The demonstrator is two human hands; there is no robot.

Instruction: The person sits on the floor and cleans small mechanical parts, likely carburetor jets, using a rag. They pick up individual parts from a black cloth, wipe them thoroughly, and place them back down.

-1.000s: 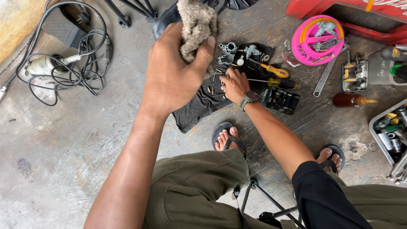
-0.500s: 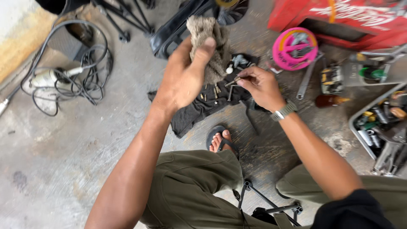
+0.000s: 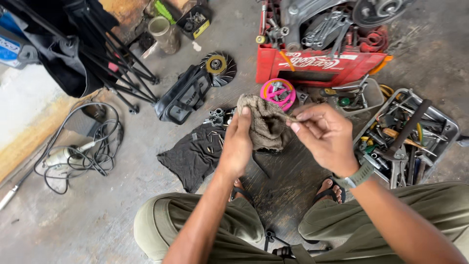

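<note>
Squatting on the stained concrete floor (image 3: 97, 215), my left hand (image 3: 238, 144) clutches a brown rag (image 3: 264, 124) while my right hand (image 3: 325, 134) pinches something tiny against it, above a black cloth (image 3: 188, 159) strewn with parts.

Left hand (image 3: 238, 144) grips a brown rag (image 3: 264, 124), thumb on top. Right hand (image 3: 325, 134) pinches a small thin part at the rag's right edge; too small to identify. Below on the concrete floor (image 3: 73, 220): black cloth (image 3: 188, 156) with small metal bits. Pink round lid (image 3: 277, 93) and red crate (image 3: 317, 63) farther off, grey tool tray (image 3: 447, 127) at right.
</note>
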